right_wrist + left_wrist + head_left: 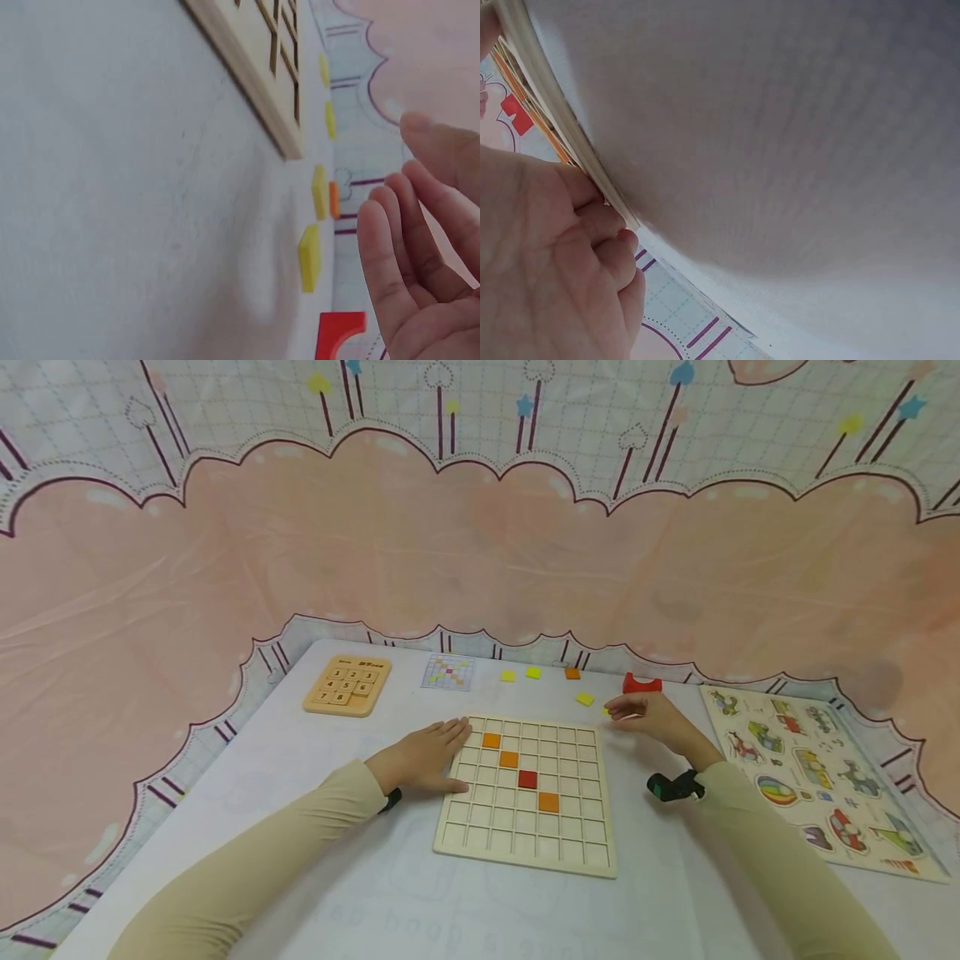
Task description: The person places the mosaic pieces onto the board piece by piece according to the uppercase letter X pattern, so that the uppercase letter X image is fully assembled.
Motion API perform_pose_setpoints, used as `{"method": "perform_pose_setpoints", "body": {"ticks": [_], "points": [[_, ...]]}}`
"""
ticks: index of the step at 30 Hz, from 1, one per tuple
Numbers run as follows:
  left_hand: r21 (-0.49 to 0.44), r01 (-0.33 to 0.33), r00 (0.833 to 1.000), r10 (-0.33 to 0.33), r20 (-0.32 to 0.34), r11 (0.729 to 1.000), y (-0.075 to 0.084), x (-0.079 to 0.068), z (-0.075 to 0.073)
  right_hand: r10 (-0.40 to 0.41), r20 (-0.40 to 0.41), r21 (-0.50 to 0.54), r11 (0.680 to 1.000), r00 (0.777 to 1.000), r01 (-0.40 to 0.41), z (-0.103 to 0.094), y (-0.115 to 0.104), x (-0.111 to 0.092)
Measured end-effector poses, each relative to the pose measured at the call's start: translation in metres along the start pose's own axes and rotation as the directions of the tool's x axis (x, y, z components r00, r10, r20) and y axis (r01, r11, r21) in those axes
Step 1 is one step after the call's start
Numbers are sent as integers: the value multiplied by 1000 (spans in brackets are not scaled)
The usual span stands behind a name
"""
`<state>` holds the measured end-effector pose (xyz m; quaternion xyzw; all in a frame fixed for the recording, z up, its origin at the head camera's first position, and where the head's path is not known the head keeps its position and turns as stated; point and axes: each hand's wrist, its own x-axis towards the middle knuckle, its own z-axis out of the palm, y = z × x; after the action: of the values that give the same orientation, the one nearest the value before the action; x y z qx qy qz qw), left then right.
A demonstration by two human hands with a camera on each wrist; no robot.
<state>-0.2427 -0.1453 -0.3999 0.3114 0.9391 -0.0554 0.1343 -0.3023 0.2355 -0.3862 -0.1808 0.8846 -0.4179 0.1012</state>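
Wooden number puzzle (360, 702), beyond and left of the grid board (501, 797) on the white bench (360, 893); the left-hand grip (427, 756), unclenched, touches the board's left edge. Three orange tiles (549, 802) and one red tile (527, 779) form a diagonal within the board. Off its far right corner, the right-hand grip (656, 722), fingers parted from thumb and holding nothing, hovers near a yellow tile (309, 259).

Red notched block (636, 687). Wooden number puzzle (347, 686) lies well left of the block. Colourful picture board (786, 761) lies to the block's right. Pink-and-white patterned backdrop (450, 543) hangs behind the block.
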Motion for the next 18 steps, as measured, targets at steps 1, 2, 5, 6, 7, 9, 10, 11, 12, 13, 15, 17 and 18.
{"method": "perform_pose_setpoints", "body": {"ticks": [1, 2, 5, 6, 7, 9, 10, 11, 12, 13, 15, 17, 18], "points": [[2, 0, 1000, 0, 0, 1000, 0, 0, 0, 11, -13, -1, 1000, 1000, -11, -1, 2, 2], [1, -1, 1000, 1, 0, 1000, 0, 0, 0, 22, -26, -1, 1000, 999, -22, -1, 4, 3], [5, -1, 1000, 1, 0, 1000, 0, 0, 0, 41, -50, -7, 999, 998, -41, -2, 9, 7], [4, 0, 1000, 0, 0, 1000, 0, 0, 0, 45, -57, -8, 999, 997, -46, -2, 11, 8], [3, 0, 1000, 0, 0, 1000, 0, 1, 0, 49, -64, -9, 999, 997, -50, -2, 12, 9], [2, 1, 1000, -1, -2, 1000, -1, 1, 0, 62, -77, -10, 998, 995, -63, -1, 15, 12], [1, 1, 1000, -1, -2, 1000, 0, 1, 0, 69, -83, -15, 997, 994, -70, -1, 17, 13], [2, 2, 1000, -2, -2, 1000, 0, 0, 0, 77, -88, -20, 997, 993, -79, -1, 18, 14], [1, 2, 1000, -2, -2, 1000, 0, 0, 0, 92, -93, -25, 995, 991, -94, -1, 20, 15], [1, 2, 1000, -2, -2, 1000, 0, 0, 0, 105, -99, -27, 994, 990, -108, -1, 22, 17], [-4, 4, 1000, -4, 0, 1000, 0, 0, -1, 124, -107, -32, 991, 986, -129, -1, 26, 19], [-7, 7, 1000, -7, 3, 1000, 1, 0, -1, 143, -111, -30, 989, 984, -147, -1, 29, 21], [-9, 9, 1000, -9, 4, 1000, 1, -1, -1, 150, -111, -26, 988, 982, -154, 0, 30, 22]]}}
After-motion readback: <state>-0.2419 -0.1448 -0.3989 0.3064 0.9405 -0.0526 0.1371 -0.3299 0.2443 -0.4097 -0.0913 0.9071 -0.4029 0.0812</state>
